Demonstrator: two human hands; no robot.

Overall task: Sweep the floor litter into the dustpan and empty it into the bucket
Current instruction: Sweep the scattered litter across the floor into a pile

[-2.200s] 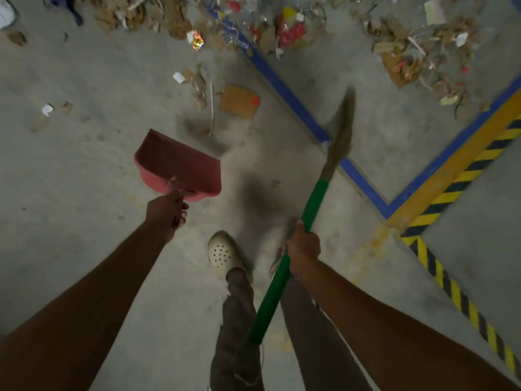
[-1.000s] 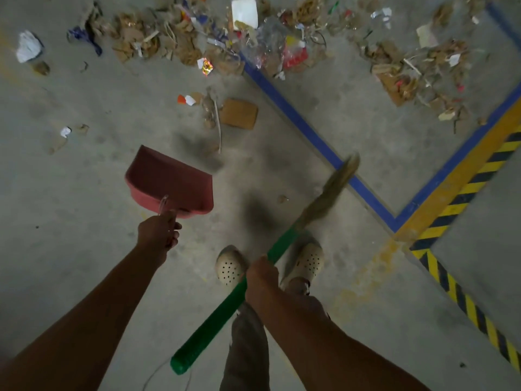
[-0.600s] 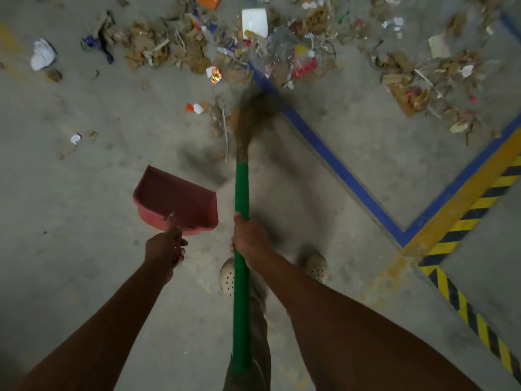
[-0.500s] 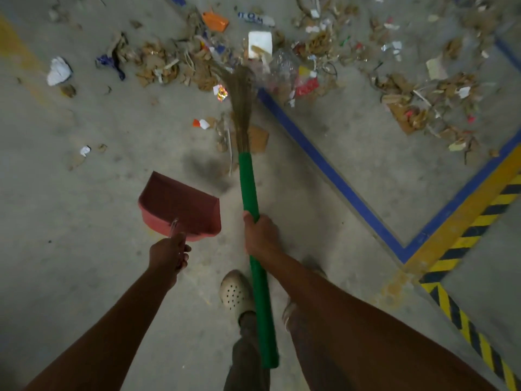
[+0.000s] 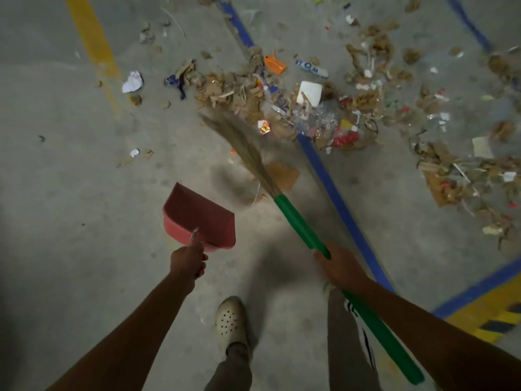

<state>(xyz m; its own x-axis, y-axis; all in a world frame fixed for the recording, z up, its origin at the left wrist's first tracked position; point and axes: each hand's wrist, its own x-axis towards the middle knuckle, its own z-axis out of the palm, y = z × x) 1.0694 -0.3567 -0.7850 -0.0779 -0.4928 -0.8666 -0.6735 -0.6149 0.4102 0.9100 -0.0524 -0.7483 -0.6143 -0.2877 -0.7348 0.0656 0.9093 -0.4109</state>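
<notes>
I have the left grip (image 5: pixel 188 261) low in view at about 7 o'clock from centre, its fingers curled round the thin handle of the red dustpan (image 5: pixel 197 218). The pan sits tilted just ahead of that grip with its mouth toward 11 o'clock. I cannot tell whether its lip touches the floor (image 5: pixel 70 221).

The right grip (image 5: pixel 337 266), at about 5 o'clock, is wrapped round the green shaft of the broom (image 5: pixel 298 224) near mid-length. The shaft runs from 5 o'clock up toward 11 o'clock. Its straw bristles (image 5: pixel 242 148) are blurred, and their tips lie at the near edge of the litter (image 5: pixel 242 97).

That litter spreads in a band from 12 o'clock round to 3 o'clock: cardboard scraps, wrappers, clear plastic, a white block (image 5: pixel 309 93) and an orange piece (image 5: pixel 275 64). A blue floor line (image 5: pixel 332 190) cuts diagonally through it. A flat brown card (image 5: pixel 283 173) lies just beside the broom's neck, on its 3 o'clock side. A crumpled white paper (image 5: pixel 132 81) sits apart at 10 o'clock, near a yellow stripe (image 5: pixel 93 43). My pale perforated shoe (image 5: pixel 231 320) stands at 6 o'clock.
</notes>
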